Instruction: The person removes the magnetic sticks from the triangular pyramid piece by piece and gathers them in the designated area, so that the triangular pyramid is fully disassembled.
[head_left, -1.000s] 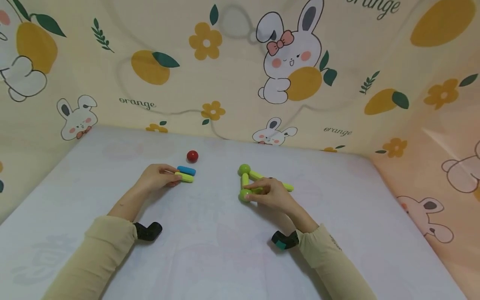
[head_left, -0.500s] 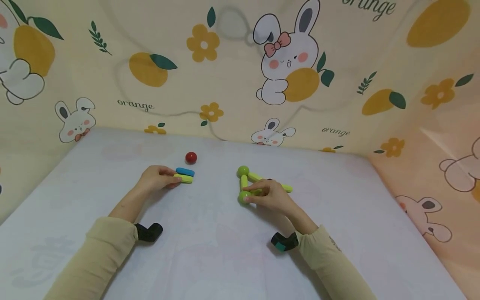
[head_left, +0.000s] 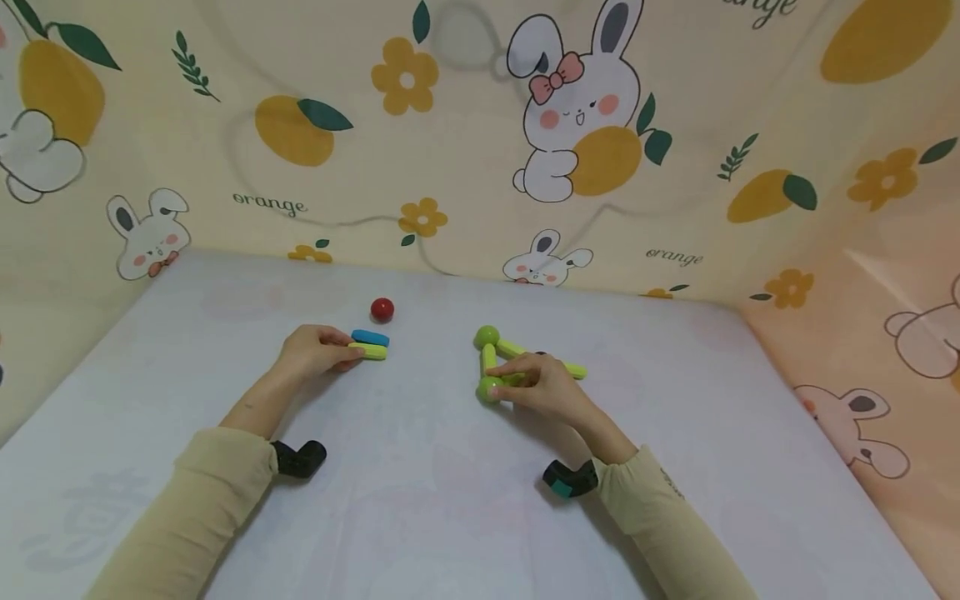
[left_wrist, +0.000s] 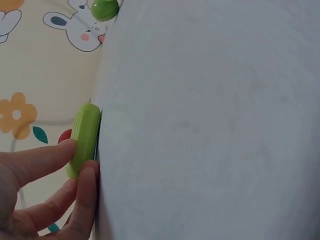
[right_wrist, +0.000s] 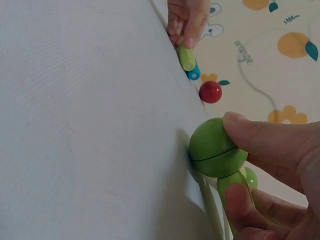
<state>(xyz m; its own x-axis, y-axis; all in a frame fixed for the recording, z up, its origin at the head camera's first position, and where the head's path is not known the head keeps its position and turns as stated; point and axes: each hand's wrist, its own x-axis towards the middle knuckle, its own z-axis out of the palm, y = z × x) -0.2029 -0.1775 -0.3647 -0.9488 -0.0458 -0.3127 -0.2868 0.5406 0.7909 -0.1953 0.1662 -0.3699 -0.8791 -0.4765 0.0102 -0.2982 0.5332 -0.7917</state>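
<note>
My left hand (head_left: 311, 352) pinches a yellow-green toy rod (left_wrist: 86, 135) between thumb and fingers, low over the white surface. Right behind that rod lies a blue rod (head_left: 371, 337), and farther back a red ball (head_left: 382, 310). On the right, my right hand (head_left: 551, 392) holds a green ball (right_wrist: 214, 147) with thumb and fingers at the near corner of a joined frame. An upright-looking green rod (head_left: 488, 358) links it to a second green ball (head_left: 487, 337). Another rod (head_left: 512, 349) slants right from there, partly hidden behind the hand.
A white cloth (head_left: 427, 467) covers the table. Behind it rises a cream curtain (head_left: 465, 167) printed with rabbits and oranges, which continues down the right side. Black wrist cameras (head_left: 300, 459) sit at both cuffs.
The hands and toy pieces keep their places on the table. Only the head view has shifted slightly.
</note>
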